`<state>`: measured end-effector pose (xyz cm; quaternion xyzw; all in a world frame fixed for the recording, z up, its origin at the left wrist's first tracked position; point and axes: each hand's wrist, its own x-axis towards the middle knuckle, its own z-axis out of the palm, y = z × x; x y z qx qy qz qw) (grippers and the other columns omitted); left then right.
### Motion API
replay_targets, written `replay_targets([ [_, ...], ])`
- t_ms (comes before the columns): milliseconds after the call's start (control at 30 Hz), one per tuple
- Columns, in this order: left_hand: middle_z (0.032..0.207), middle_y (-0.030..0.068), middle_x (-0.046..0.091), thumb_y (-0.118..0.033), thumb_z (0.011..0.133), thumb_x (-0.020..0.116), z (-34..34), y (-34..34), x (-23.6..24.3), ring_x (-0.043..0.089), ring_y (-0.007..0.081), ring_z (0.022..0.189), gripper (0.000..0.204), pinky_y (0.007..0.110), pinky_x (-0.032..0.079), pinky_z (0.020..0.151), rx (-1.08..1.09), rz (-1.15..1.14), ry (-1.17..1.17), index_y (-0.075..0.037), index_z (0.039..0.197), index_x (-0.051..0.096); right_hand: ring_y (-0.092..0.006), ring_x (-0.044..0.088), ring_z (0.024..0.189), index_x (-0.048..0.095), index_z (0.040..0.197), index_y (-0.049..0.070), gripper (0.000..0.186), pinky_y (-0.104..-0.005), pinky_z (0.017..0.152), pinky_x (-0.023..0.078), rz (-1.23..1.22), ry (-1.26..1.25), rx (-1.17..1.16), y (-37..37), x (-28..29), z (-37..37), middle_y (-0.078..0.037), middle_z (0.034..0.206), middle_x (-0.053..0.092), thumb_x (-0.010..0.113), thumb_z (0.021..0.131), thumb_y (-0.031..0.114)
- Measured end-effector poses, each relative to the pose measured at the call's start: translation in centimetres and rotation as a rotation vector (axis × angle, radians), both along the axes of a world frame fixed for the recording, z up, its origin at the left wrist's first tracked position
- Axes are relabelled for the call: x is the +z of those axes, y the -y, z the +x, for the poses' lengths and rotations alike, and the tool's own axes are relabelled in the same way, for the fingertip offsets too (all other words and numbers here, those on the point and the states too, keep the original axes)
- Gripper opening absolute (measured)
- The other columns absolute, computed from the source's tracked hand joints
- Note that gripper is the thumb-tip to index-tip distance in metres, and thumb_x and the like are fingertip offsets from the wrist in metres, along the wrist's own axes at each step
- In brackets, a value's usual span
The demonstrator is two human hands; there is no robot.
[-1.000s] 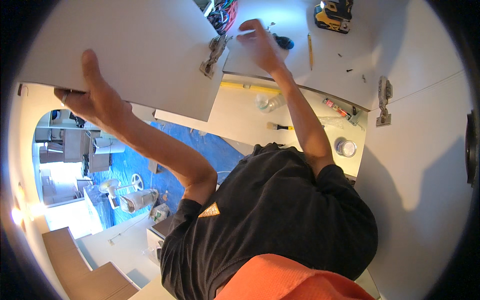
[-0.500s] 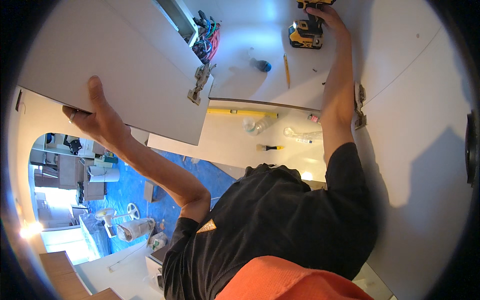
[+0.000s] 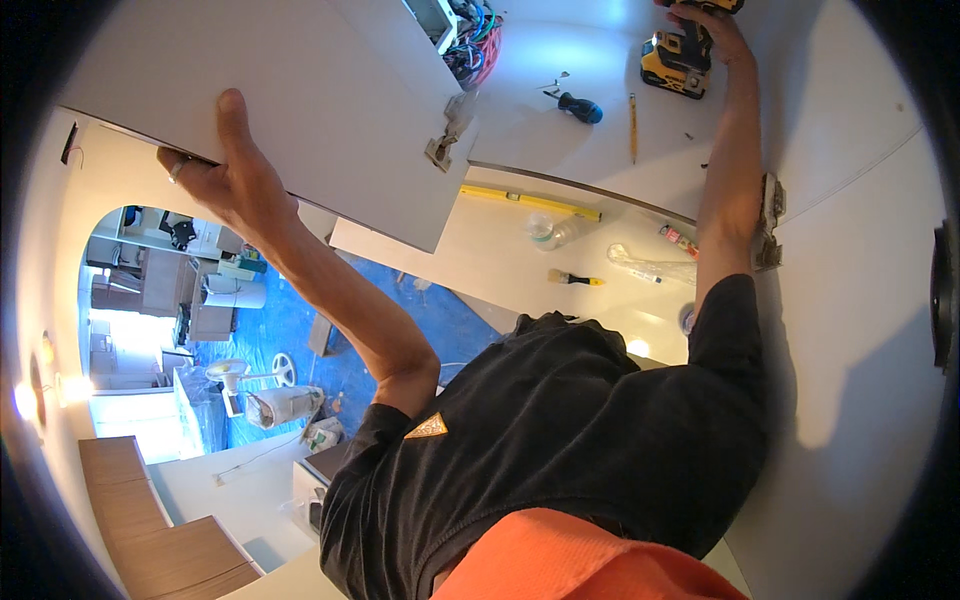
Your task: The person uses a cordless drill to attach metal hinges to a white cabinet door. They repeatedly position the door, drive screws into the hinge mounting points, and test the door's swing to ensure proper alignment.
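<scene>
My left hand (image 3: pixel 240 190) grips the lower edge of a white cabinet door (image 3: pixel 310 80), thumb over its face and fingers behind it. A metal hinge (image 3: pixel 447 140) is fixed at the door's right end. Up at the top right, my right hand (image 3: pixel 722 35) is wrapped round the handle of a yellow and black cordless drill (image 3: pixel 676 68), whose top is cut off by the frame. The drill's battery is close to the white cabinet panel. Left of it lie a pencil (image 3: pixel 633 130) and a dark screwdriver with a blue-ended handle (image 3: pixel 580 107).
Coloured wires (image 3: pixel 477 45) bunch behind the door. Another hinge (image 3: pixel 769 225) sits on the right-hand panel. Below the shelf edge lie a yellow spirit level (image 3: pixel 530 201), a clear plastic container (image 3: pixel 547 232) and a paintbrush (image 3: pixel 577 279). Blue sheeting (image 3: pixel 375 300) covers the floor at left.
The whole view has swung, so the door, drill and loose tools appear farther right and higher. Both hands keep their grips.
</scene>
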<state>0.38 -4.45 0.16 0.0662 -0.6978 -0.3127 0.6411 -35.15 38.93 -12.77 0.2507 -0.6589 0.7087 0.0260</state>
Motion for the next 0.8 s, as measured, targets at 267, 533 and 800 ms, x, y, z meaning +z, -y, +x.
replay_targets([
  [267,0.121,0.0157,0.064,-0.052,0.075,0.083,-0.1,-0.4,0.0,0.062,0.0317,0.119,0.085,0.053,0.057,0.1,0.019,-0.015,0.007,-0.007,0.138,0.047,-0.0169,0.07,0.079,0.073,0.108,0.002,0.027,-0.0307,0.069,0.058,-0.237,-0.114,-0.177,2.8,5.5,7.1,-0.009,0.099,0.076,0.081,0.085,0.014],
  [533,0.12,0.0145,0.065,-0.035,0.075,0.086,0.2,-0.1,0.0,0.066,0.0313,0.112,0.07,0.057,0.06,0.095,0.075,-0.08,0.012,-0.009,0.131,0.053,-0.0179,0.071,0.084,0.068,0.12,0.003,0.037,-0.0312,0.074,0.058,-0.451,0.061,-0.13,4.3,1.0,20.5,-0.013,0.113,0.075,0.079,0.089,0.02],
  [800,0.123,0.0134,0.065,-0.036,0.069,0.093,0.3,1.3,0.1,0.065,0.0304,0.115,0.08,0.062,0.059,0.093,-0.009,-0.13,-0.009,-0.009,0.133,0.053,-0.0144,0.067,0.075,0.065,0.126,0.001,0.038,-0.0267,0.068,0.056,-0.508,0.415,0.062,8.8,-5.6,29.8,-0.019,0.12,0.073,0.076,0.092,0.012],
])
